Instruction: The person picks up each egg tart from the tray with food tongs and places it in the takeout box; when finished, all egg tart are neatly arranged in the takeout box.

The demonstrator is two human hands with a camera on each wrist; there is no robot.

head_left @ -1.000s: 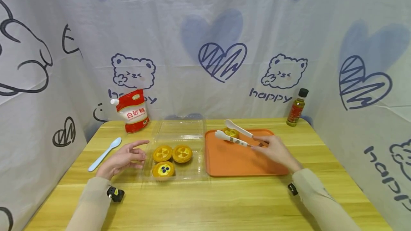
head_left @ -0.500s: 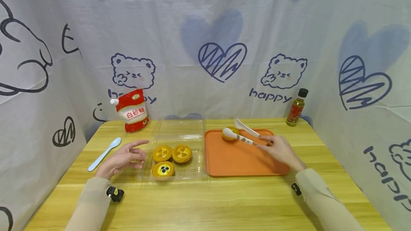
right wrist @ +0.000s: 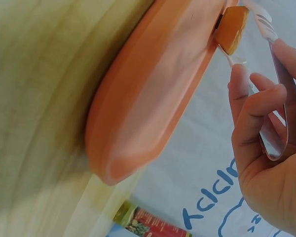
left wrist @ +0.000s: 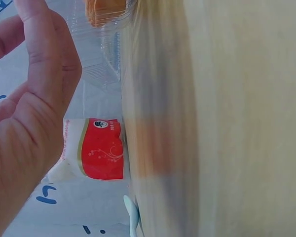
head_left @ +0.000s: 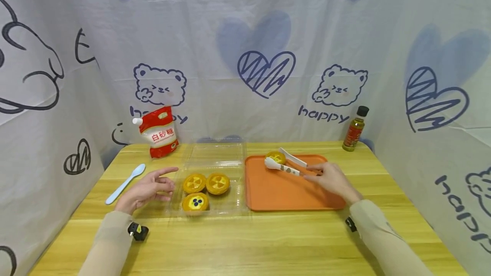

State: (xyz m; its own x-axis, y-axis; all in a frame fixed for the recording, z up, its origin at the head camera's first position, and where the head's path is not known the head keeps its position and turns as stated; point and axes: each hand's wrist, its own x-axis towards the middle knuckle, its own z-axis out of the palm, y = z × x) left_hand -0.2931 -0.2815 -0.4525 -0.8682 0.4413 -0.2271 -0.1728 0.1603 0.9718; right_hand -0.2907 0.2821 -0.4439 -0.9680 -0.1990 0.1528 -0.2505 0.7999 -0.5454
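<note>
My right hand [head_left: 333, 179] holds a pair of tongs [head_left: 284, 168] with white tips and metal arms. Its tips lie on either side of a yellow tart [head_left: 274, 156] at the back left of the orange tray [head_left: 295, 195]; whether they touch the tart I cannot tell. In the right wrist view the tart [right wrist: 232, 28] sits between the two tips. Loosely bent and holding nothing, my left hand [head_left: 143, 191] is just left of a clear plastic box [head_left: 230, 203] with its lid raised. Three tarts, one of them a blueberry-topped tart [head_left: 195, 202], lie in the box.
A pale blue spoon [head_left: 124, 184] lies left of my left hand. The red and white sugar bag [head_left: 161, 134] stands at the back left, and a black-capped bottle [head_left: 354, 130] at the back right. Behind the wooden table [head_left: 245, 242] hangs a printed cloth [head_left: 215, 110].
The tongs shifted right and drew back from the tart, then came forward and lower, so their tips now flank it. My left hand has stayed still.
</note>
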